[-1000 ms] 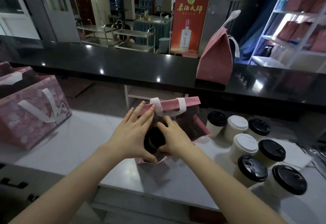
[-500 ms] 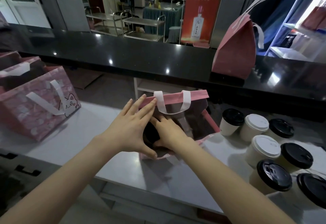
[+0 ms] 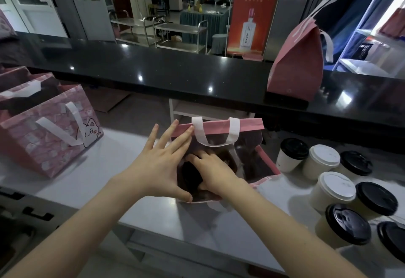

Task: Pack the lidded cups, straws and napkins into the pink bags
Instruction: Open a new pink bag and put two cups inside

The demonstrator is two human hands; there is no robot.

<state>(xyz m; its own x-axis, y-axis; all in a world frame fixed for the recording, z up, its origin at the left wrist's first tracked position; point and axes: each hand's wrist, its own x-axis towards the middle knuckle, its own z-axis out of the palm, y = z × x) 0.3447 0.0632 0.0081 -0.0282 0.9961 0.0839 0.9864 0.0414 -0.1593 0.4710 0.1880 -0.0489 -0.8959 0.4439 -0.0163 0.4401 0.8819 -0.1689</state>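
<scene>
An open pink bag with white handles stands on the white table in front of me. My left hand lies flat against the bag's left wall, fingers straight and reaching up to the rim. My right hand is inside the bag, its fingers and thumb curled round a black-lidded cup set low in the left half. The cup's body is hidden by the bag and my hands. Several more lidded cups, with black or white lids, stand on the table right of the bag.
Pink cat-print bags stand at the left of the table. A closed plain pink bag sits on the black counter behind. A white shelf unit is at the far right. The table's front edge runs just below my forearms.
My right hand has sunk deeper into the bag with the cup. My left hand stays against the bag's left wall. The view has shifted slightly left and closer.
</scene>
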